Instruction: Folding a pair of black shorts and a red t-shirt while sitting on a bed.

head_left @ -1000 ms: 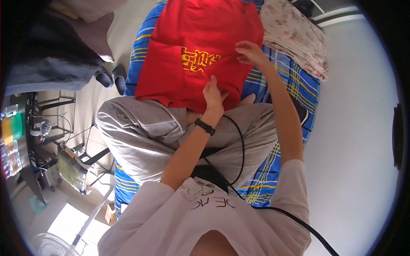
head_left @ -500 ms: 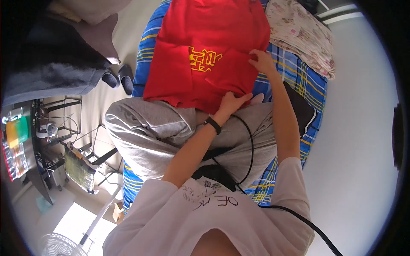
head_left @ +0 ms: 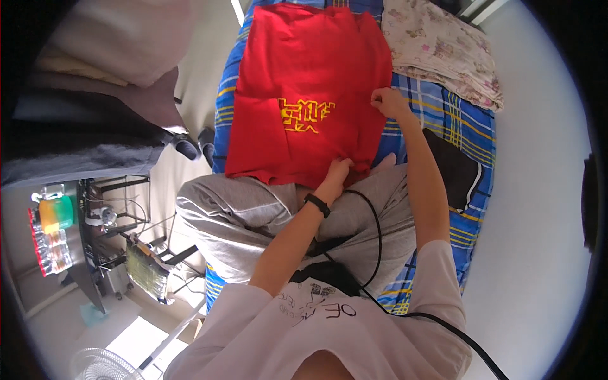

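Observation:
A red shirt [head_left: 304, 60] with yellow printed figures lies spread in front of my crossed legs, its near edge touching my grey trousers. My left hand [head_left: 337, 175], a black band on its wrist, pinches the near edge of the cloth toward the right corner. Further up, my right hand [head_left: 389, 103] has its fingers curled together at the shirt's right side edge. Both hands partly cover the cloth that they grip. The right part of the shirt lies fairly flat, with some creases.
Under the shirt is a blue plaid bedsheet [head_left: 465, 142]. A folded floral cloth [head_left: 443, 54] lies at the far right, and a black folded item [head_left: 453, 168] nearer. A black cable [head_left: 378, 234] crosses my lap. Slippers [head_left: 187, 147] and a fan [head_left: 104, 364] are at the left.
The shirt's right part, bunched over the print before, now lies flatter and shows more of the yellow figures. My right hand's fingers have closed together. The view has shifted slightly.

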